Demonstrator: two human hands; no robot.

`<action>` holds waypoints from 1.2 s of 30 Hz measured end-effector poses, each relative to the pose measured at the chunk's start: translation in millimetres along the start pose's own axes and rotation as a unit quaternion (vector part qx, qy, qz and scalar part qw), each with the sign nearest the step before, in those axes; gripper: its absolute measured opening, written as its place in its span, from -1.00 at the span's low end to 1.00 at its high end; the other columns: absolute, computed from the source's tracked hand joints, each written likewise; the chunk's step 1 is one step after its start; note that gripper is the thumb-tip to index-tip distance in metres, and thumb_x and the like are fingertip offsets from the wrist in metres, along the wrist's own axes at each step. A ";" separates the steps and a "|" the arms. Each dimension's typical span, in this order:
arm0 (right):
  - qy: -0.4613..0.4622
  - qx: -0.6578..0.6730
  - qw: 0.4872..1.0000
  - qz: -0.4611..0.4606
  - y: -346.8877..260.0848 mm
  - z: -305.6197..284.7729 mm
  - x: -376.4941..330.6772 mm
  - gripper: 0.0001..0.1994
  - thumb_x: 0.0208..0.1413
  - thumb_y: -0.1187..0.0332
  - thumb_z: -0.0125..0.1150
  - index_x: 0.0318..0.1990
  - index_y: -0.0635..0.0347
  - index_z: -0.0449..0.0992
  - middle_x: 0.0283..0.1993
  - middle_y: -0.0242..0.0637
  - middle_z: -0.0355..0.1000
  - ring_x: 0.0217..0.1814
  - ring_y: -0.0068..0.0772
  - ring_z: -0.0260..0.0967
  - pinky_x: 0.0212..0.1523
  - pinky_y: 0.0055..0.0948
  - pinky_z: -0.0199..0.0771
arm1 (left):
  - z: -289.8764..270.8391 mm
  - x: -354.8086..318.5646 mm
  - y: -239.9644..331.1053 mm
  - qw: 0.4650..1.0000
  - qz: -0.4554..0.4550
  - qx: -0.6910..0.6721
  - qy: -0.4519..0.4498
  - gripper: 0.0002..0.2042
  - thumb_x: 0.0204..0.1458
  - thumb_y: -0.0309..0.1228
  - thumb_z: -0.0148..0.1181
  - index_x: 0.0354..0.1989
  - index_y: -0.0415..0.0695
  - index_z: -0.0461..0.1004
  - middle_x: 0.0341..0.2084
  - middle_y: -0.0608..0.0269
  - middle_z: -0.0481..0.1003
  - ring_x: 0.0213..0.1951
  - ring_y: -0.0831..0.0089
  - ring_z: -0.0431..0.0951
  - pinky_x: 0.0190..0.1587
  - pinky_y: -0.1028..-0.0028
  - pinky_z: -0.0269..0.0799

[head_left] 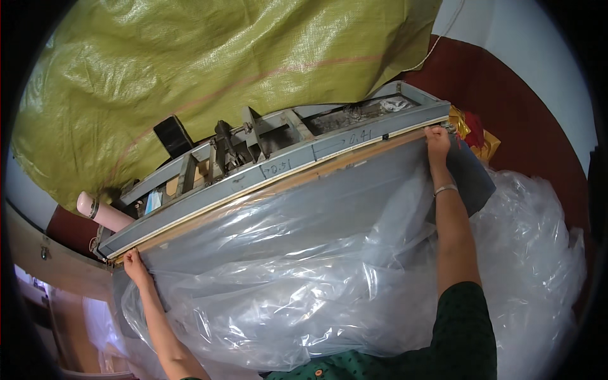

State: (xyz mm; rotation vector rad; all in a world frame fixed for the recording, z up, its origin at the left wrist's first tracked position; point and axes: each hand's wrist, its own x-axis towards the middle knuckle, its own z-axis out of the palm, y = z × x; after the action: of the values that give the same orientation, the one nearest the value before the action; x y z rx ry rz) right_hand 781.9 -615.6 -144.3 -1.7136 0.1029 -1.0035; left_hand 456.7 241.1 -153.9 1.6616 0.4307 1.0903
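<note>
A clear plastic sheet (272, 297) spreads in shiny folds before me, its far edge lying along a tan strip (272, 191) on a grey metal frame machine (291, 163). My left hand (135, 265) is closed at the left end of that strip, pinching the sheet's edge. At the far right end, my right hand (437, 143) grips the same edge in closed fingers. Between the two hands the film is drawn fairly flat over a grey surface; nearer my body it is crumpled. The fingertips' exact hold is too small to see.
A pink bottle (107, 214) and a dark phone (172, 137) rest on the frame's left half. Yellow woven sheeting (240, 57) covers what lies behind. Gold and red wrapping (474, 133) sits beyond my right hand. More clear film (532, 240) heaps at the right.
</note>
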 end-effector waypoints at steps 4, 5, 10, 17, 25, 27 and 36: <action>-0.005 0.048 0.995 0.088 -9.5 -0.2 -3.6 -0.84 0.03 0.46 0.10 -0.28 0.22 0.26 -0.57 -0.37 0.31 -0.66 -0.59 0.22 -0.65 -0.57 0.27 | -8.7 -4.6 3.3 0.999 -0.014 -0.011 0.028 -0.90 0.07 -0.45 0.04 -0.37 -0.10 0.24 -0.56 0.44 0.26 -0.55 0.66 0.22 -0.51 0.66 0.17; 0.006 0.028 0.997 0.078 -13.0 -2.4 -3.9 -0.84 0.04 0.46 0.07 -0.25 0.22 0.25 -0.56 -0.35 0.32 -0.67 -0.58 0.23 -0.66 -0.56 0.27 | -4.9 -8.4 8.1 0.998 -0.037 -0.025 0.046 -0.90 0.07 -0.46 0.03 -0.35 -0.10 0.23 -0.54 0.41 0.29 -0.54 0.63 0.26 -0.51 0.64 0.21; 0.043 0.035 0.995 0.084 -4.7 -9.2 1.4 -0.87 0.06 0.44 0.00 -0.22 0.17 0.28 -0.53 -0.31 0.31 -0.69 -0.55 0.23 -0.72 -0.57 0.22 | -1.4 -9.2 21.3 0.994 -0.074 -0.053 0.052 -0.88 0.07 -0.51 -0.02 -0.27 -0.11 0.19 -0.44 0.28 0.38 -0.47 0.52 0.40 -0.53 0.53 0.37; 0.101 -0.133 0.986 0.008 -15.7 -14.1 8.0 -0.84 0.09 0.39 0.02 -0.20 0.22 0.31 -0.37 -0.23 0.38 -0.41 -0.45 0.37 -0.44 -0.49 0.37 | 5.5 -16.9 29.0 0.992 -0.096 -0.060 0.064 -0.91 0.04 -0.48 -0.01 -0.27 -0.12 0.29 -0.44 0.31 0.37 -0.47 0.55 0.37 -0.48 0.55 0.36; -0.245 0.052 0.951 -0.182 -305.4 119.1 -141.1 -0.87 0.05 0.38 0.08 -0.29 0.23 0.41 -0.29 -0.28 0.39 -0.24 -0.34 0.34 -0.18 -0.41 0.32 | -21.3 -70.7 169.1 0.986 0.027 0.038 -0.159 -0.97 0.02 -0.56 -0.04 -0.37 -0.17 0.31 -0.51 0.42 0.33 -0.43 0.67 0.32 -0.34 0.65 0.27; -0.383 0.112 0.879 -0.261 -355.0 147.1 -204.4 -0.88 -0.01 0.41 0.13 -0.33 0.23 0.42 -0.34 -0.26 0.36 -0.24 -0.30 0.32 -0.19 -0.40 0.31 | -29.6 -90.4 202.2 0.986 0.022 0.054 -0.155 -0.94 0.01 -0.59 0.00 -0.35 -0.18 0.31 -0.48 0.41 0.32 -0.39 0.67 0.33 -0.28 0.65 0.26; -0.671 0.217 0.700 -0.113 -450.5 172.0 -400.2 -0.81 -0.06 0.25 0.23 -0.46 0.19 0.48 -0.52 -0.25 0.42 -0.47 -0.32 0.36 -0.37 -0.41 0.33 | -102.2 -123.6 277.3 0.914 0.152 0.308 -0.214 -0.93 0.00 -0.46 0.05 -0.41 -0.19 0.36 -0.59 0.29 0.35 -0.38 0.46 0.37 -0.28 0.53 0.28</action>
State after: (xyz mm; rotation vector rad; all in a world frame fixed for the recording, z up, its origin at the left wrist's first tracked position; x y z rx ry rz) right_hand 460.2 -95.7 -6.9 -1.6222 -1.2202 0.2808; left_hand 244.8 103.1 42.7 2.5294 0.2382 0.8040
